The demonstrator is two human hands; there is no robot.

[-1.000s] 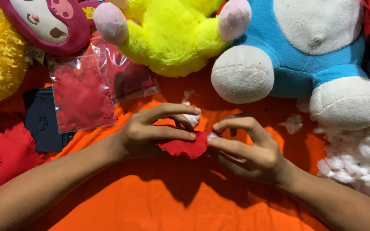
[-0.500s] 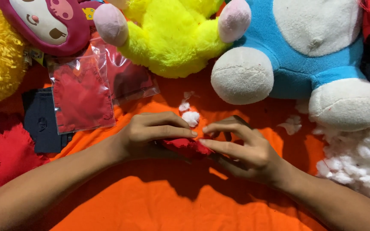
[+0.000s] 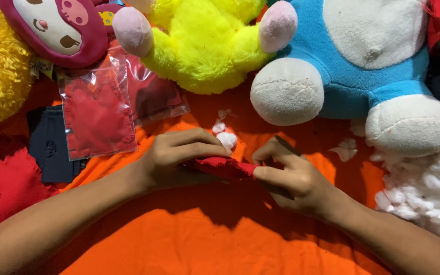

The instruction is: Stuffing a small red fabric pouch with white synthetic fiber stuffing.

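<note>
A small red felt piece [image 3: 226,167] is pinched between both hands over the orange cloth [image 3: 204,239]. My left hand [image 3: 179,159] grips its left end with fingers laid over the top. My right hand [image 3: 291,178] holds its right end between thumb and forefinger. A small tuft of white stuffing [image 3: 226,138] lies just beyond the left fingertips.
A yellow plush toy [image 3: 204,46], a blue-and-white plush toy [image 3: 362,61] and a maroon plush face [image 3: 59,28] lie along the far side. Clear bags of red felt [image 3: 98,114] and a dark fabric piece [image 3: 49,145] sit at left. A stuffing pile [image 3: 423,188] is at right.
The red piece lay flatter and wider between the hands; now it is squeezed into a narrow roll, and the white tuft my left fingers touched lies free on the cloth.
</note>
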